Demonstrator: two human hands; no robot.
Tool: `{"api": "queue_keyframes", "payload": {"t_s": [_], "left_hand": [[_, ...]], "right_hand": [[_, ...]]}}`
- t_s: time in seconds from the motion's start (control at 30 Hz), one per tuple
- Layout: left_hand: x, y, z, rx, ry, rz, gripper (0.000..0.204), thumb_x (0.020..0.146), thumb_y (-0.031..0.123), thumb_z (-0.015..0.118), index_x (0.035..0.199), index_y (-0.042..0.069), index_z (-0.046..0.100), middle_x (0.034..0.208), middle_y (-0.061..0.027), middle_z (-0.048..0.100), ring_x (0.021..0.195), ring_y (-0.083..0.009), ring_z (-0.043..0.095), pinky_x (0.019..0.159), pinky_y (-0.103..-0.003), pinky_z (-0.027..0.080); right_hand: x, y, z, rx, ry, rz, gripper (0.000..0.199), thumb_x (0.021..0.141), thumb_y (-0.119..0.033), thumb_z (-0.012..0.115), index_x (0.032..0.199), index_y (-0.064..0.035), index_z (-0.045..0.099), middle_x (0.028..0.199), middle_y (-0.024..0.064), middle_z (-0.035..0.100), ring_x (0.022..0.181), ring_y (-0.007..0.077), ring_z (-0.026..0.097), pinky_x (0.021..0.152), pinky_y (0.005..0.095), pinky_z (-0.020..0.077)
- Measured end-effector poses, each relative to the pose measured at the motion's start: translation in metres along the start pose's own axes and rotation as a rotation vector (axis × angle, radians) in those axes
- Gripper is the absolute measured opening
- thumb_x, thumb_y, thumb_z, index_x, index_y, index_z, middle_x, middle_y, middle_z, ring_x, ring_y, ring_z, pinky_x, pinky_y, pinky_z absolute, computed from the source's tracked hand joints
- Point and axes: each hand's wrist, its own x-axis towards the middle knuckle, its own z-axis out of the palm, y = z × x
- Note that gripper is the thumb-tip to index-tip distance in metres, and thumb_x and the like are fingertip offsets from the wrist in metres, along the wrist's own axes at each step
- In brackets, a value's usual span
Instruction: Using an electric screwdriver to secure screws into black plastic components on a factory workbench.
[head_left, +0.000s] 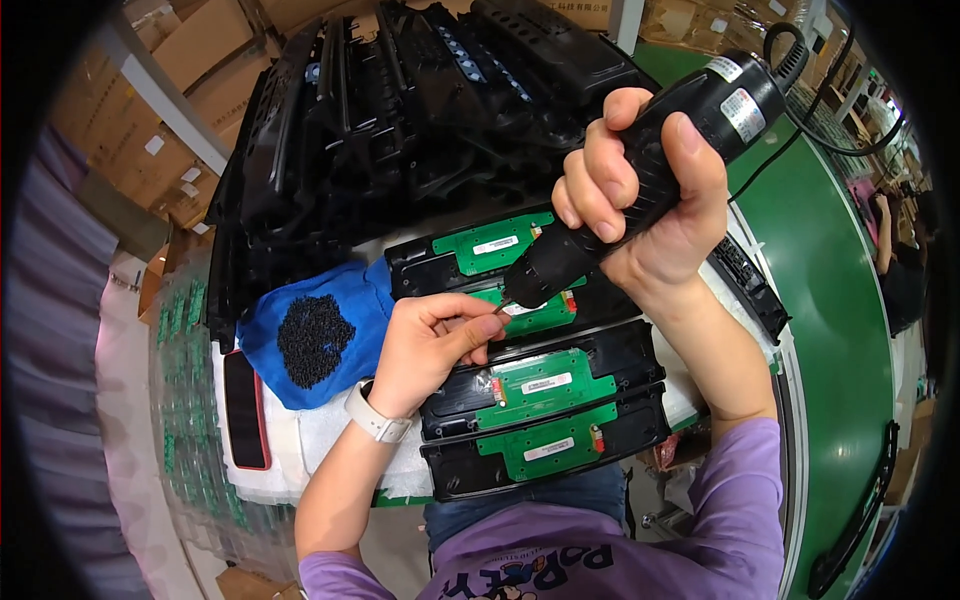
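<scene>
Fingers of the left hand (432, 340) pinch at the tip of a black electric screwdriver (640, 170), steadying it over a green circuit board (535, 312) in a black plastic housing (540, 300). The right hand (640, 190) is clenched around the screwdriver's barrel, above and to the right. Nearer the body lie two more housings with boards (545, 415). Left of the hand, a blue cloth (345, 300) holds a heap of black screws (314, 340).

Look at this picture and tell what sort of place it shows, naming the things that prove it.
Most likely an electronics assembly line in a factory. The right hand grips a corded electric screwdriver over black plastic housings with green circuit boards, a green conveyor belt runs alongside, and cardboard cartons are stacked behind.
</scene>
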Motion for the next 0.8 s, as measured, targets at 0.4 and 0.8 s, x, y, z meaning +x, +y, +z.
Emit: {"api": "queue_keyframes", "payload": {"t_s": [0.4, 0.8], "left_hand": [[0.0, -0.008, 0.001, -0.115, 0.031, 0.007, 0.012, 0.076, 0.0, 0.065, 0.087, -0.004, 0.063, 0.071, -0.0064, 0.063, 0.056, -0.0073, 0.057, 0.053, -0.018, 0.047], [0.01, -0.008, -0.008, -0.189, 0.18, 0.076, 0.02, 0.093, 0.012, 0.04, 0.104, -0.003, 0.048, 0.101, -0.0131, 0.059, 0.101, -0.0197, 0.057, 0.085, -0.025, 0.045]], "right_hand": [[-0.003, 0.002, 0.01, -0.067, 0.17, 0.009, 0.026, 0.086, -0.03, 0.046, 0.089, -0.0044, 0.05, 0.055, 0.0021, 0.046, 0.04, 0.0119, 0.042, 0.047, 0.028, 0.038], [-0.006, 0.011, 0.01, -0.495, -0.087, 0.291, 0.027, 0.072, -0.019, 0.06, 0.084, 0.0012, 0.046, 0.052, 0.006, 0.047, 0.039, 0.0118, 0.043, 0.039, 0.0234, 0.0342]]}}
